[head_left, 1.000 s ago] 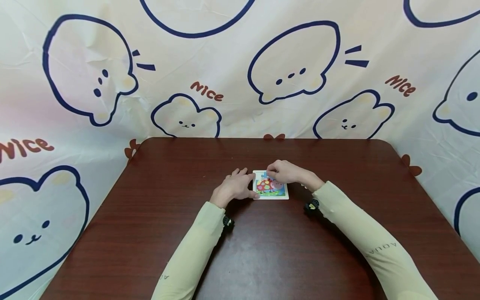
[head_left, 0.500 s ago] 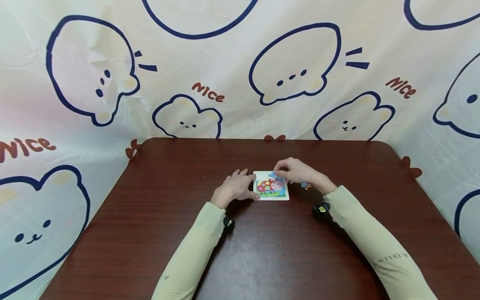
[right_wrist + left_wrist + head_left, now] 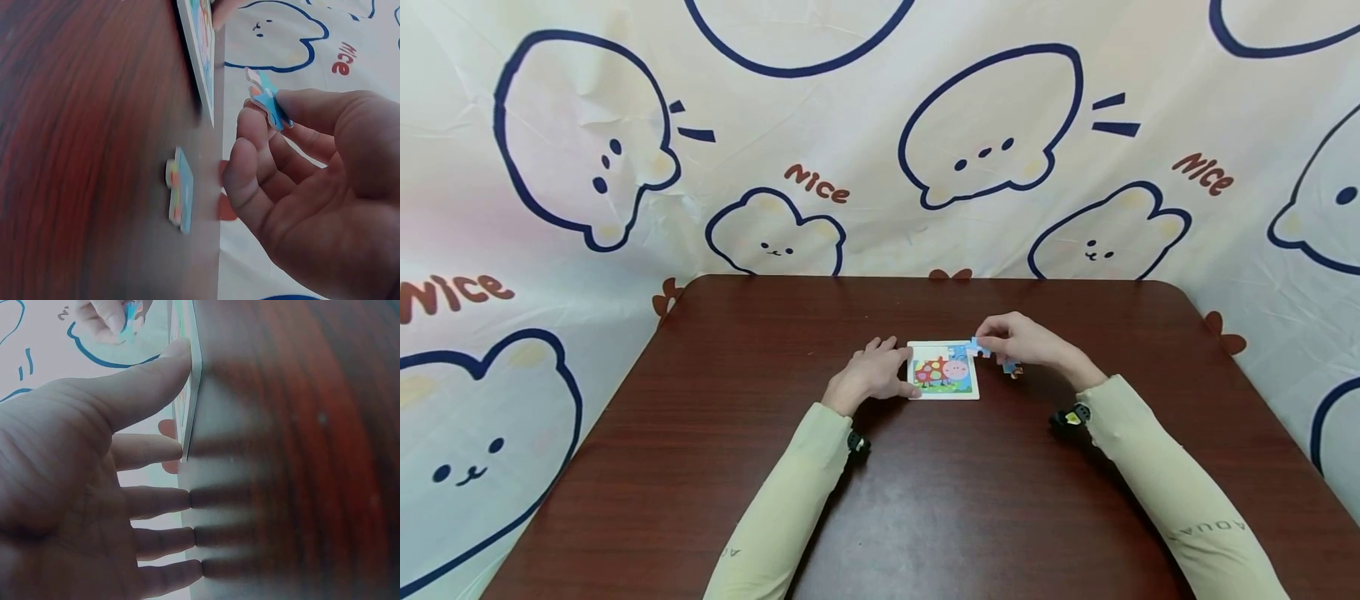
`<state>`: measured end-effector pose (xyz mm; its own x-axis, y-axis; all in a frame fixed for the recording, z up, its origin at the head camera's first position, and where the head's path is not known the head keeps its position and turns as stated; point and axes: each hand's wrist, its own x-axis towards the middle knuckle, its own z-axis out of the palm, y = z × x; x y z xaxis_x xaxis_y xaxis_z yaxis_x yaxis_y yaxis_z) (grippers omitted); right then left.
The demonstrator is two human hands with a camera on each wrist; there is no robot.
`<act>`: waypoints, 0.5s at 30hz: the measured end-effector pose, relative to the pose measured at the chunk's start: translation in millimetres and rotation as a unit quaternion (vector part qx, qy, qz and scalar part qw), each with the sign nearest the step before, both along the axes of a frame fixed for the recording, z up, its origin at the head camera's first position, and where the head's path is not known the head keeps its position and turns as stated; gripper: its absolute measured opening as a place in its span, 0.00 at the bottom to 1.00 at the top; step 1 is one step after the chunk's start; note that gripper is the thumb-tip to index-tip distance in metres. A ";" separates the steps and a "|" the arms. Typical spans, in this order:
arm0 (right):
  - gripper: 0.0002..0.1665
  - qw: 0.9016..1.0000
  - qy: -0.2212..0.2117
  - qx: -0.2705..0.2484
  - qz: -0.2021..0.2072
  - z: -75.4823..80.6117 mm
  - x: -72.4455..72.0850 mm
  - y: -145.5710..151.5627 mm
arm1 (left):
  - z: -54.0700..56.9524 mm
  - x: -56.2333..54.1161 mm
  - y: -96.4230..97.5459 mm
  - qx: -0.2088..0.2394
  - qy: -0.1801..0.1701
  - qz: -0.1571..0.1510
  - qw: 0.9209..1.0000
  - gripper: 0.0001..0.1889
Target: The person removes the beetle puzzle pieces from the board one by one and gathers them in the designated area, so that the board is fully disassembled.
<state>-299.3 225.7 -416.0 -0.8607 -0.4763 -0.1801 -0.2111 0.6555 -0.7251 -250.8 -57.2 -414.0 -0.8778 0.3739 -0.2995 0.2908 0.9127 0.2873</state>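
A white-framed jigsaw puzzle (image 3: 946, 397) with a red spotted ladybug picture lies on the table; its upper part shows a pale gap. At its left edge rests my left hand (image 3: 868, 375), thumb on the near corner and index finger against the far one, the other fingers spread straight. Between thumb and fingers, my right hand (image 3: 1021, 338) pinches a blue jigsaw piece (image 3: 269, 100), raised just beyond the frame's upper right corner. Below that hand lies another jigsaw piece (image 3: 182, 190), blue with orange and yellow, flat on the table.
The dark brown wooden table (image 3: 880, 500) runs back to a pale cloth backdrop (image 3: 872, 125) with cartoon bears, which also covers both sides. Each wrist carries a small black device, the right one (image 3: 1070, 417) close above the tabletop.
My right hand has moved right from over the puzzle's upper part to past its right corner, carrying the blue jigsaw piece. The loose piece beneath is uncovered. My left hand has stayed still.
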 end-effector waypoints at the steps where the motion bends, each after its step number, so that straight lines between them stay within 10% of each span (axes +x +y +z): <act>1: 0.11 1.000 -0.002 -0.001 -0.002 0.2 0.0 2.5 | 0.4 0.1 -0.1 0.001 -0.001 0.001 1.000 0.42; 15: 0.11 1.000 0.003 -0.005 -0.019 -4.3 4.5 37.1 | 1.8 -0.2 0.4 -0.003 -0.005 0.001 1.000 0.42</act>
<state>-294.8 262.8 -420.2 -0.8795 -0.4442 -0.1710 -0.1893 0.6561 -0.7305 -251.0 -56.7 -412.2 -0.8753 0.3703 -0.3109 0.2860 0.9150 0.2847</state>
